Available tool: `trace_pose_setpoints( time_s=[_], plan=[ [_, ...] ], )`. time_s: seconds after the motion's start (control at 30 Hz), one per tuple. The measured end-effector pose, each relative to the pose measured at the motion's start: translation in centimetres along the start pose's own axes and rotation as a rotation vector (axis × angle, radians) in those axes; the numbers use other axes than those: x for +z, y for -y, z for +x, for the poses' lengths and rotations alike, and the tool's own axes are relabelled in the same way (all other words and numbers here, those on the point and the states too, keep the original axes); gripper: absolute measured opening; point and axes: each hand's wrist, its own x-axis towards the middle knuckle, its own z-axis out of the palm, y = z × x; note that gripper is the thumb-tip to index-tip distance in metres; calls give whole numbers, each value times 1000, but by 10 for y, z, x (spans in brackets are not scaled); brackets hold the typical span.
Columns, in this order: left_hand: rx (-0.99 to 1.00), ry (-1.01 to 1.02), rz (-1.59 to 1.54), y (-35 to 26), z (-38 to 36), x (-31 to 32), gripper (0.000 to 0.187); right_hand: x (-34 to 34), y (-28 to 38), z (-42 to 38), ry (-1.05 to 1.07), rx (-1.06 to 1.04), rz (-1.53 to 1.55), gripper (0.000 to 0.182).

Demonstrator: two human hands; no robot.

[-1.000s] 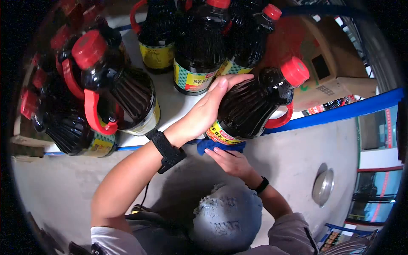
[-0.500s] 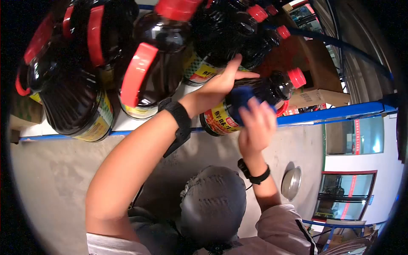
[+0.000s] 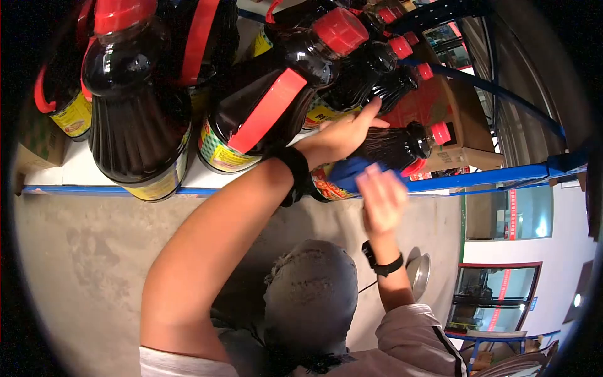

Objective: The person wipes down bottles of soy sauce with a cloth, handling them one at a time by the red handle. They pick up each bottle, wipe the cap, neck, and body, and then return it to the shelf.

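Note:
A dark bottle with a red cap [image 3: 397, 146] leans at the shelf's front edge, tilted to the right. My left hand [image 3: 344, 135] lies across its upper side and holds it, with thumb and a finger showing past it. My right hand [image 3: 382, 200] presses a blue cloth [image 3: 352, 174] against the bottle's near side, over part of its label. Beside my left wrist stands a big dark jug with a red handle [image 3: 267, 110]. Another large jug [image 3: 135, 119] stands at the left. Behind my left hand are several more red-capped bottles [image 3: 370, 69].
A blue shelf beam [image 3: 483, 180] runs along the front of the white shelf. Cardboard boxes [image 3: 468, 107] are at the right. On the concrete floor [image 3: 113, 264] a metal basin [image 3: 419, 276] sits near my right forearm. A grey-capped head [image 3: 311, 295] fills the lower middle.
The view has shifted, so the jugs appear further right. The right hand with the blue cloth has moved along the bottle's near side; the left hand stays on the bottle.

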Motion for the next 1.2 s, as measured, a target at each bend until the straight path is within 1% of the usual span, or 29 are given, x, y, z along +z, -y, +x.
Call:
trace_pose_setpoints(
  time_s=[0.07, 0.13, 0.17, 0.2, 0.27, 0.3, 0.33, 0.4, 0.47, 0.53, 0.6, 0.63, 0.67, 0.7, 0.73, 0.77, 0.8, 0.87, 0.9, 0.93, 0.97, 1.0, 1.07, 1.1, 1.17, 1.2],
  plan=[
    [3, -20, 18, 3, 0, -2, 78, -27, -10, 38, 58, 305, -153, 45],
    [81, -82, -27, 6, 5, 1, 77, -25, -18, 48, -5, 359, -93, 51],
    [45, -124, 26, 10, 5, 1, 74, -20, -17, 46, 5, 348, -102, 51],
    [48, -123, 24, 5, 1, 1, 74, -17, -10, 44, 64, 343, -100, 49],
    [134, -107, 137, -1, -7, 2, 71, 0, 8, 30, 97, 288, -23, 46],
    [268, -170, 137, 9, -1, 6, 69, 5, 18, 22, 115, 241, 14, 42],
    [266, -173, 137, 9, -1, 7, 69, 11, 27, 13, 133, 193, 51, 38],
    [218, -186, 131, 8, -2, 8, 68, 33, 43, -7, 182, 165, 291, 33],
    [196, -159, 104, 6, -6, 9, 67, 57, 61, -48, 210, 196, 352, 31],
    [190, -150, -2, 9, -7, 7, 64, 62, 66, -46, 232, 217, 417, 28],
    [201, -182, -52, 12, -11, 8, 62, 52, 60, -38, 126, 235, 321, 26],
    [213, -209, -105, 12, -12, 9, 59, 37, 47, -28, 122, 278, 475, 26],
    [216, -213, -106, 18, -9, 8, 59, 11, 34, -2, 125, 197, 239, 24],
    [202, -240, -89, 28, -6, 7, 57, -6, 19, 9, 101, 149, 126, 24],
    [187, -263, -71, 34, -5, 7, 55, -24, 11, 28, 139, 213, 16, 33],
    [184, -323, -69, 26, -13, 6, 55, -35, 2, 43, 126, 254, -91, 44],
    [264, -418, -91, 39, -6, 9, 49, -40, -5, 60, 131, 319, -150, 53],
    [212, -367, -225, 40, -8, 8, 44, -35, -19, 80, 165, 381, -179, 59],
    [211, -364, -226, 47, -6, 8, 44, -29, -19, 84, 197, 376, -178, 57],
    [234, -374, -109, 54, -4, 7, 41, -23, -18, 86, 229, 368, -175, 55],
    [258, -386, 9, 60, -2, 6, 39, -16, -17, 83, 314, 331, -136, 51],
    [259, -386, 8, 65, -1, 4, 39, -4, -11, 76, 388, 319, -110, 44],
    [309, -406, 170, 70, 1, 1, 38, 16, 5, 72, 340, 323, -230, 37],
    [437, -461, 227, 67, -2, 0, 38, 17, 9, 74, 334, 319, -226, 37],
    [427, -472, 281, 62, -7, -4, 39, 16, 19, 78, 380, 334, -180, 33],
    [417, -476, 330, 62, -8, -3, 40, 21, 22, 75, 354, 300, -157, 31]
  ],
)
